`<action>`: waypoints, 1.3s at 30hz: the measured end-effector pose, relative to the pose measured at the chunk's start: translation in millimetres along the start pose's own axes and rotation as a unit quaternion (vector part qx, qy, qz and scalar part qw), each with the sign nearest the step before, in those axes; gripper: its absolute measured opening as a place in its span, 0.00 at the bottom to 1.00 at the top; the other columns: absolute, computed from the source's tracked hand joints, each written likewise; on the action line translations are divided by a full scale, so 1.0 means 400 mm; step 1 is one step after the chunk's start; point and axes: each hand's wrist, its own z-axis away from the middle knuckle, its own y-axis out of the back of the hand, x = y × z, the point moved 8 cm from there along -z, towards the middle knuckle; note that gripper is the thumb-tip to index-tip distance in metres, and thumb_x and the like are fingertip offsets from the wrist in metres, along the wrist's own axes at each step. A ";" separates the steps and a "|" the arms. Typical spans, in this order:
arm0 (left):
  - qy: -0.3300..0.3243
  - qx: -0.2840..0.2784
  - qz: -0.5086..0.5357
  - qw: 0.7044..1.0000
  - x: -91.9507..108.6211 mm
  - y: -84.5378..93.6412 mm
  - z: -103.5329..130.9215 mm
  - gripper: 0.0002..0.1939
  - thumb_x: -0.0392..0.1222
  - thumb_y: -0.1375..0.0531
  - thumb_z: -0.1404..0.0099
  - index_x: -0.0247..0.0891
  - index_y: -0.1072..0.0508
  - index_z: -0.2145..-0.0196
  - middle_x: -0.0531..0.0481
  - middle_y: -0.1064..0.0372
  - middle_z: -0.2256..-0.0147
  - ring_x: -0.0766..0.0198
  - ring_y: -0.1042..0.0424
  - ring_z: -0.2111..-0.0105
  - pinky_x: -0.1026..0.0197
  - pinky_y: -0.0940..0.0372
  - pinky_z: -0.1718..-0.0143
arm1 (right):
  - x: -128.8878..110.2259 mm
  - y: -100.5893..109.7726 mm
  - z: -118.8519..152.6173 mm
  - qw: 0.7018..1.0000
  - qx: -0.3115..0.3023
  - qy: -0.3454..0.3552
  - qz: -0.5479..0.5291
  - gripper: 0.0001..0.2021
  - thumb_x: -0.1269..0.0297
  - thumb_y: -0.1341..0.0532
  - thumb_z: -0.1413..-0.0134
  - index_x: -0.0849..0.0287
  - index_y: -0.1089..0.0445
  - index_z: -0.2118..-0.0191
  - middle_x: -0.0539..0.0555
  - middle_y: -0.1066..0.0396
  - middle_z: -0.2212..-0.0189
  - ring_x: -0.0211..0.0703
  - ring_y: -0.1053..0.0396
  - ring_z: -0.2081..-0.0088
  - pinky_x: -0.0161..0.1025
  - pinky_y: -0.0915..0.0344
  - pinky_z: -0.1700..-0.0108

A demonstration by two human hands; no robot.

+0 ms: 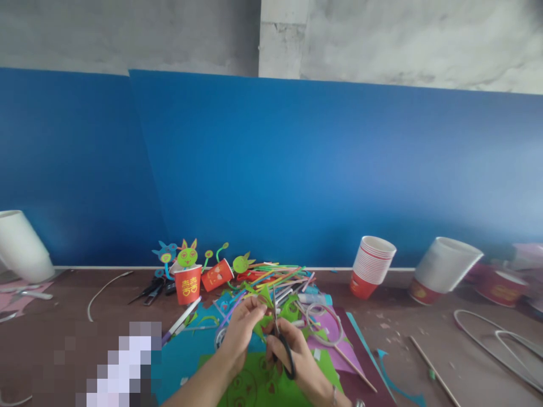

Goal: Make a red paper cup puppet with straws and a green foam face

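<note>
My left hand (244, 326) pinches a small piece of green paper (266, 295) above the middle of the table. Close on its right, my right hand (292, 345) is wrapped round black-handled scissors (287, 357), whose blades point up beside the green paper. Beneath my hands lies a green sheet (237, 390) with drawn outlines, on a larger blue sheet (176, 362). Green scraps (291, 310) lie just behind the scissors. My fingers partly hide the paper and the handles.
Decorated red cups (188, 285) stand at the back left, near colourful straws (280, 277). Stacked paper cups (373, 265) stand at the back right. A purple sheet (335, 362), a thin stick (435, 370) and cable loops (500, 333) lie to the right. A blue partition (271, 169) rises behind.
</note>
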 end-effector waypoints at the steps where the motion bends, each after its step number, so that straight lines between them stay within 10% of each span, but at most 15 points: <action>1: -0.001 0.000 0.003 1.000 0.001 0.000 0.001 0.12 0.46 0.36 0.48 0.38 0.34 0.79 0.52 0.32 0.76 0.63 0.34 0.70 0.62 0.42 0.64 | -0.001 0.000 0.000 1.000 0.001 -0.001 -0.001 0.23 0.43 0.37 0.56 0.59 0.38 0.66 0.44 0.38 0.82 0.33 0.39 0.82 0.28 0.44 0.82; 39: -0.025 -0.020 -0.065 0.997 0.022 0.007 -0.008 0.09 0.45 0.39 0.44 0.37 0.29 0.76 0.50 0.29 0.74 0.59 0.34 0.68 0.59 0.42 0.62 | 0.005 0.010 -0.011 1.000 0.015 -0.002 0.024 0.24 0.42 0.35 0.59 0.60 0.37 0.72 0.42 0.44 0.87 0.29 0.47 0.87 0.28 0.49 0.86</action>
